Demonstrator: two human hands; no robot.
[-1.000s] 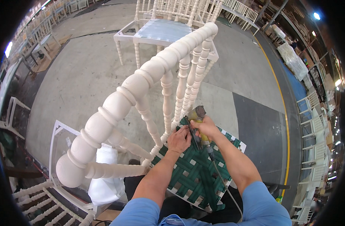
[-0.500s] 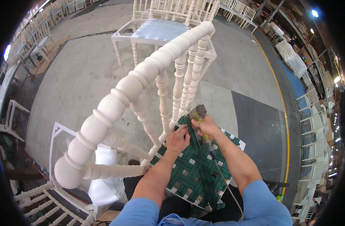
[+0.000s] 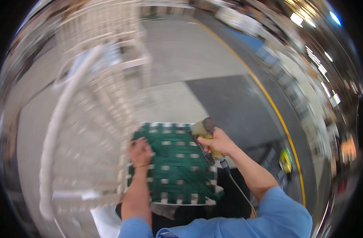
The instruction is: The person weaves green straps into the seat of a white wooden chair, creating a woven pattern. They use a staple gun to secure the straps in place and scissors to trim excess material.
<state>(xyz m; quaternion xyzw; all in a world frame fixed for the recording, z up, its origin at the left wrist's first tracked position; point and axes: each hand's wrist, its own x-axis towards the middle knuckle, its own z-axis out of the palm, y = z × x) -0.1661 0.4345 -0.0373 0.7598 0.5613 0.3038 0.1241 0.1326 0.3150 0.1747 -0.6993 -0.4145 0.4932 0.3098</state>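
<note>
My right hand is wrapped round a yellow and black pneumatic staple gun, held at the right edge of a chair seat. A thin grey air hose runs down from its handle. The seat is woven from dark green webbing straps on a white frame, with small light gaps between the straps. My left hand is at the seat's left edge, beside the chair back; its fingers are smeared by motion. The cream turned-wood chair back rises on the left, also blurred.
Another cream chair with a pale blue seat stands ahead on the left. A yellow-green tool lies to my right, near a yellow floor line. White furniture and wrapped goods line the far right side.
My view has swung right, and the chair now appears turned, its back farther left. The staple gun has come away from my left hand to the seat's right edge; my left hand is at the left edge.
</note>
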